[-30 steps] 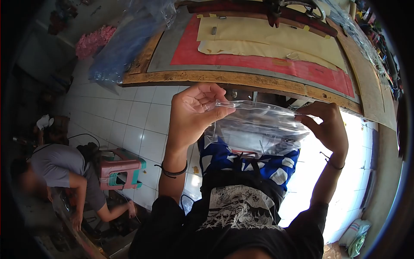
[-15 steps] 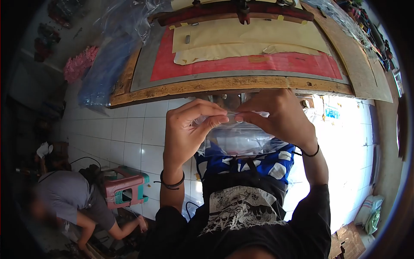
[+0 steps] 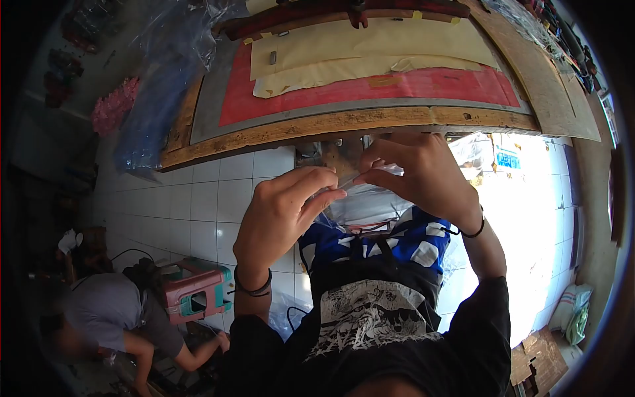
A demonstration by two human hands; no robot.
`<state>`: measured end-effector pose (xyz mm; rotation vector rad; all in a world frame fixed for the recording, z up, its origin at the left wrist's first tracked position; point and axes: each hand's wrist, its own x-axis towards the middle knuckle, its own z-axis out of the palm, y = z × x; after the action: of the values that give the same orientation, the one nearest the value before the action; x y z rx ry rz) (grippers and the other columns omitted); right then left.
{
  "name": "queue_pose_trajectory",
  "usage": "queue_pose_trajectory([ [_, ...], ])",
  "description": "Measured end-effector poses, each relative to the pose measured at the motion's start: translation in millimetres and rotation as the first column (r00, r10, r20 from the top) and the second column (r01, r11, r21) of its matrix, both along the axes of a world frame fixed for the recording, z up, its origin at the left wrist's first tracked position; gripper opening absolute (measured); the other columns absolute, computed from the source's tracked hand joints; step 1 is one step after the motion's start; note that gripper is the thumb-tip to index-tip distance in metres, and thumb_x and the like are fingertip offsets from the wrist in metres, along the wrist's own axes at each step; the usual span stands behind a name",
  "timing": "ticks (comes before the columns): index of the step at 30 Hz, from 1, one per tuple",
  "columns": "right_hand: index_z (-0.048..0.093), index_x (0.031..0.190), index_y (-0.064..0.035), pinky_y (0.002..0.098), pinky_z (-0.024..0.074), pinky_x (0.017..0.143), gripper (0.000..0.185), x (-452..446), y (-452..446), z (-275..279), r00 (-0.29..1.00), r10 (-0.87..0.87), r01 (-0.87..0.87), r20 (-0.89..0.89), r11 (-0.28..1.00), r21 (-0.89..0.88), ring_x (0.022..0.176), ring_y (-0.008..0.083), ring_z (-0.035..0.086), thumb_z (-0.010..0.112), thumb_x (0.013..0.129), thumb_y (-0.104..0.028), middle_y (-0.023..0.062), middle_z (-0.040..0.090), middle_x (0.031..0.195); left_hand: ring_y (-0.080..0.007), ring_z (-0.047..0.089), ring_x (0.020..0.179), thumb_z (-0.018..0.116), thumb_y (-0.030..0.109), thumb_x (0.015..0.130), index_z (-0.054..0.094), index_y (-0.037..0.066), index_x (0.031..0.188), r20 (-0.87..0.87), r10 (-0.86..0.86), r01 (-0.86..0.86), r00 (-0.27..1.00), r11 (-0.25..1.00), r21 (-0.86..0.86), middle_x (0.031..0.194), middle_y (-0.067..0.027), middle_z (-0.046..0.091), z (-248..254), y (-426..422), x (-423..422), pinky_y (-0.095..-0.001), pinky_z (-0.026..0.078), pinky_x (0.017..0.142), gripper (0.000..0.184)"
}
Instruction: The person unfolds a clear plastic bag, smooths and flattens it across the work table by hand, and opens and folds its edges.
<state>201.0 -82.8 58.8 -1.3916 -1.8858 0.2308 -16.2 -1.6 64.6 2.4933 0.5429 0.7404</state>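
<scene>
Clear, thin plastic sheeting (image 3: 366,204) hangs between my hands, over my lap and the blue-and-white patterned shorts (image 3: 423,248). My left hand (image 3: 286,210) is closed in a pinch at its upper left, thumb against bent fingers. Just across a small gap, my right hand (image 3: 423,173) pinches the upper right of the plastic, close beneath the table's front edge. Both hands are in front of the worktable (image 3: 317,128). Whether the plastic is a bag or a flat sheet I cannot make out.
On the table lie a red sheet (image 3: 304,104) and cream paper (image 3: 357,49), with a dark red bar (image 3: 291,22) across the back. Bluish plastic (image 3: 149,112) drapes off the left corner. Lower left, another person (image 3: 109,308) bends beside a pink-and-green stool (image 3: 198,291).
My left hand has moved left and slightly down, so the fingertips are farther apart. The plastic hangs differently, and the table sits slightly higher and farther left in view.
</scene>
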Motion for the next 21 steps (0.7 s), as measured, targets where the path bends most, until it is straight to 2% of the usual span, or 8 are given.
queue_pose_trajectory([
  [2, 0.068, 0.086, -0.0089, 0.0324, 0.0516, 0.055, 0.016, -3, -5, -3, 0.998, -0.007, 0.01, 0.07, 0.999, -0.037, 0.068, 0.0214, 0.07, 0.079, 0.077, -0.016, 0.0056, 0.068, 0.077, -0.0231, 0.072, 0.075, 0.075, 0.006, 0.08, 0.068, 0.0, 0.091, -0.096, -0.058, 0.053, 0.994, 0.997, -0.047, 0.088, -0.0111, 0.072, 2, 1, -6, -0.0322, 0.058, 0.063, 0.014],
  [6, 0.068, 0.087, -0.0089, 0.0326, 0.0517, 0.055, 0.016, -7, -14, -25, 0.992, 0.008, 0.011, 0.126, 0.989, -0.148, 0.066, 0.0227, 0.069, 0.079, 0.078, -0.016, 0.0061, 0.068, 0.077, -0.0243, 0.071, 0.076, 0.071, 0.005, 0.083, 0.07, 0.0, 0.096, -0.153, -0.063, 0.049, 0.986, 0.994, -0.094, 0.091, -0.012, 0.072, -8, -7, -11, -0.0317, 0.058, 0.066, 0.015],
  [9, 0.068, 0.088, -0.0079, 0.0342, 0.0527, 0.059, 0.017, -13, -18, -36, 0.995, 0.06, -0.049, 0.081, 0.99, -0.136, 0.07, 0.0245, 0.069, 0.079, 0.078, -0.016, 0.0066, 0.068, 0.078, -0.0243, 0.071, 0.079, 0.069, 0.002, 0.085, 0.071, 0.0, 0.1, -0.169, -0.054, 0.033, 0.984, 0.992, -0.125, 0.093, -0.0133, 0.072, -24, -13, -17, -0.031, 0.058, 0.068, 0.016],
  [12, 0.069, 0.088, -0.0067, 0.035, 0.0539, 0.065, 0.014, -17, -19, -43, 0.992, 0.126, -0.129, -0.03, 0.969, -0.212, 0.076, 0.0258, 0.069, 0.077, 0.079, -0.014, 0.0074, 0.069, 0.08, -0.0237, 0.071, 0.081, 0.067, 0.0, 0.085, 0.071, -0.001, 0.101, -0.165, -0.06, 0.028, 0.984, 0.981, -0.191, 0.095, -0.0137, 0.071, -30, -15, -23, -0.0312, 0.058, 0.069, 0.016],
  [15, 0.07, 0.085, -0.0082, 0.0374, 0.0533, 0.062, 0.013, -20, -21, -52, 0.98, 0.174, -0.188, -0.092, 0.965, -0.185, 0.068, 0.0269, 0.067, 0.074, 0.082, -0.021, 0.0048, 0.068, 0.077, -0.0233, 0.071, 0.082, 0.066, -0.002, 0.085, 0.071, -0.001, 0.1, -0.122, -0.062, 0.029, 0.991, 0.966, -0.257, 0.096, -0.013, 0.071, -33, -19, -28, -0.0316, 0.058, 0.07, 0.016],
  [18, 0.072, 0.085, -0.0069, 0.0362, 0.0554, 0.066, 0.012, -22, -24, -50, 0.985, 0.174, -0.167, 0.002, 0.949, -0.267, 0.072, 0.0265, 0.068, 0.072, 0.083, -0.019, 0.0061, 0.069, 0.084, -0.0233, 0.071, 0.083, 0.067, -0.003, 0.084, 0.071, -0.001, 0.099, -0.099, -0.043, 0.013, 0.994, 0.958, -0.285, 0.097, -0.0124, 0.071, -35, -22, -29, -0.032, 0.057, 0.07, 0.015],
  [21, 0.076, 0.091, -0.0075, 0.0355, 0.0566, 0.075, 0.012, -25, -25, -41, 0.986, 0.167, -0.163, -0.009, 0.947, -0.277, 0.085, 0.0242, 0.069, 0.074, 0.08, -0.006, 0.0083, 0.07, 0.095, -0.0238, 0.071, 0.085, 0.068, -0.002, 0.083, 0.072, 0.0, 0.097, -0.098, -0.028, -0.001, 0.995, 0.96, -0.281, 0.099, -0.012, 0.071, -35, -22, -26, -0.0322, 0.057, 0.072, 0.014],
])
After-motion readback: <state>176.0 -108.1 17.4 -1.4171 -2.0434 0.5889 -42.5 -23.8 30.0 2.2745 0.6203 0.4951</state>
